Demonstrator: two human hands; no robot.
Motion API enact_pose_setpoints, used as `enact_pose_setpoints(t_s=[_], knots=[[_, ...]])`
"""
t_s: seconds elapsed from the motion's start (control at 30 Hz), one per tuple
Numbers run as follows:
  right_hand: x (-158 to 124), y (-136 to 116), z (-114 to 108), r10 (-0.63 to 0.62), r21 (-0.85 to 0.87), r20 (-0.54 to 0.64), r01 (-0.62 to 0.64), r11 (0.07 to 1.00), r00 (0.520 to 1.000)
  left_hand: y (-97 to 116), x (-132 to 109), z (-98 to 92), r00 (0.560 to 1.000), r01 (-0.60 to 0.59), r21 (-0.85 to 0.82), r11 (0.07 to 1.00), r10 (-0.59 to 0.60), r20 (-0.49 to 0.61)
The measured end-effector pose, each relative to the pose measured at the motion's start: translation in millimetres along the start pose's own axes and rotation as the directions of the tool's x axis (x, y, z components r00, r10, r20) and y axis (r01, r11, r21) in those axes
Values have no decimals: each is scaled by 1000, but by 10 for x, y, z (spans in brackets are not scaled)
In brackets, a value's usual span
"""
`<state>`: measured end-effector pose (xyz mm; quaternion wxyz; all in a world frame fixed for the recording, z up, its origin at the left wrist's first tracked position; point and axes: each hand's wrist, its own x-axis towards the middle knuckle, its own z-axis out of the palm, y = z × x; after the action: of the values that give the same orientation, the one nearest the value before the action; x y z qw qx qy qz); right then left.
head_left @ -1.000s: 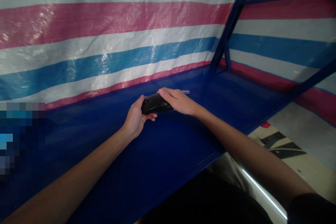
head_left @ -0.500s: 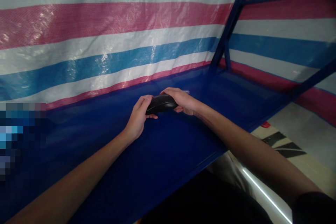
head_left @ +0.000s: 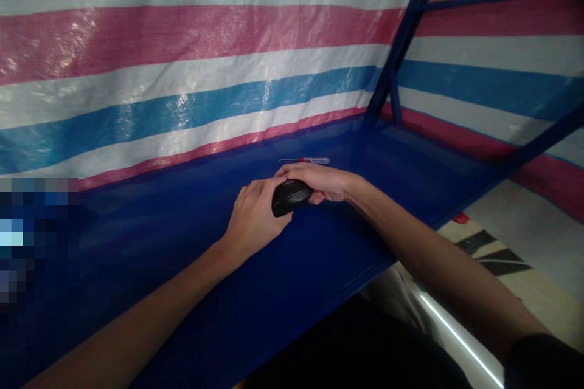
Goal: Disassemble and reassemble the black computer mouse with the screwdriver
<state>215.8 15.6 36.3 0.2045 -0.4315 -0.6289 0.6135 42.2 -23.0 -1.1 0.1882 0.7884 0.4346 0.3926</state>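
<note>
As two bare forearms reach in over a blue desk (head_left: 260, 304), the left hand (head_left: 255, 209) and the right hand (head_left: 331, 181) grip opposite ends of a black computer mouse (head_left: 292, 197), leaving its glossy middle showing between them. The two-ended hold probably keeps the small, rounded body from slipping or turning; the hands hide its ends, and whether its underside touches the desk cannot be told. Just beyond the right hand, a screwdriver (head_left: 319, 160) with a clear handle and red collar lies on the desk, its thin shaft pointing left, apparently set down there to free both hands yet stay within reach. Farther off, behind the hands, a striped plastic sheet (head_left: 182, 36) hangs along the desk's back edge, seemingly as a screen, beside a slanting blue post (head_left: 396, 51).
</note>
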Motion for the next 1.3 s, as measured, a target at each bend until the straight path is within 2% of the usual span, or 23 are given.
enact_pose_setpoints(t_s=[0.07,0.1,0.13,0.17,0.2,0.23,0.27,0.3,0.37,0.43,0.5,0.63,0.83,1.0,1.1,1.23,1.3], knots=[[2,-18,-18,-95,-164,-48,86,983,994,43,-23,-14,999,6,-12,1000,-6,-35],[13,-18,-38,-175,-274,-122,136,952,977,62,-27,-25,999,13,-51,999,-16,-48],[31,-9,-64,-278,-401,-217,174,899,936,73,-24,-37,997,28,-100,995,-35,-65],[57,9,-96,-395,-530,-312,187,827,864,77,-13,-49,994,50,-156,987,-65,-90],[89,36,-130,-516,-657,-377,170,734,769,71,5,-59,987,76,-217,973,-105,-124],[126,70,-165,-608,-759,-388,134,637,693,57,30,-66,975,104,-285,953,-155,-162],[168,109,-196,-665,-830,-357,103,548,656,35,59,-70,958,131,-360,924,-211,-192],[213,150,-223,-694,-885,-301,81,459,654,10,91,-70,940,155,-446,882,-270,-207],[310,224,-255,-691,-942,-204,53,330,693,-41,151,-65,909,229,-610,758,-391,-144],[410,280,-259,-666,-967,-148,35,252,731,-80,193,-56,874,329,-701,633,-486,-29],[502,316,-245,-637,-976,-125,21,217,761,-104,210,-47,845,392,-718,575,-533,34],[619,346,-215,-594,-977,-114,18,211,796,-122,201,-37,839,430,-673,601,-541,53],[664,335,-199,-592,-977,-62,72,201,804,-104,202,-76,854,502,-610,613,-465,236],[602,294,-189,-591,-964,-76,91,248,803,-91,216,-99,851,514,-589,624,-456,259],[470,230,-195,-602,-937,-84,143,319,794,-85,224,-94,867,474,-596,648,-463,185],[277,118,-192,-674,-797,-141,320,511,725,-95,230,-84,871,446,-617,649,-472,134],[216,72,-167,-677,-759,-121,372,534,726,-111,230,-81,874,444,-607,659,-467,132]])
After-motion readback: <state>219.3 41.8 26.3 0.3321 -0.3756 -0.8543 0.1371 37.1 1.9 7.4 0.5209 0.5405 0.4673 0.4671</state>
